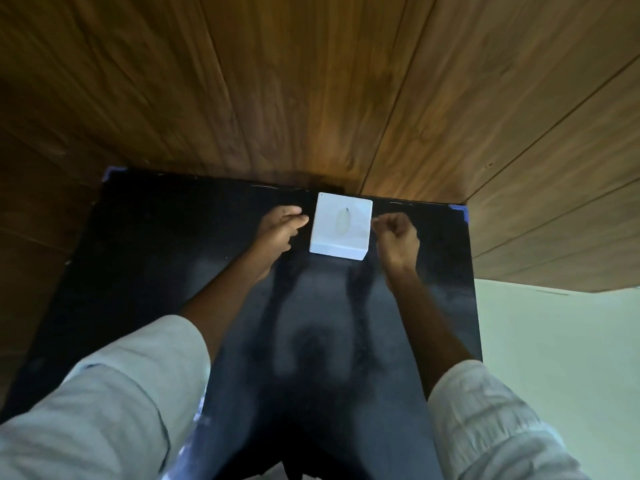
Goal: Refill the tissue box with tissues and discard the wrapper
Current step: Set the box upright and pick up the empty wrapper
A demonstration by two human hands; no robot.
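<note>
The white tissue box (341, 226) sits at twelve o'clock on the black table (173, 258), hard against the wooden wall (311, 81). The left hand (278, 233) comes in at nine o'clock of it, fingers loose and stretched out, just beside its side; the right hand (398, 242) at three o'clock is curled into a fist, gripping nothing I can see. Looks like the opening step (no tissue pack or wrapper in sight). Next: a two-handed grip to lift the box.

The square white tissue box (341, 227) looks like smooth, matt cardboard or plastic (hard to tell which). It sits on a glossy black tabletop (311, 323) against grained brown wood panelling (311, 81); the pale sleeves (114, 403) are creased cloth.
</note>
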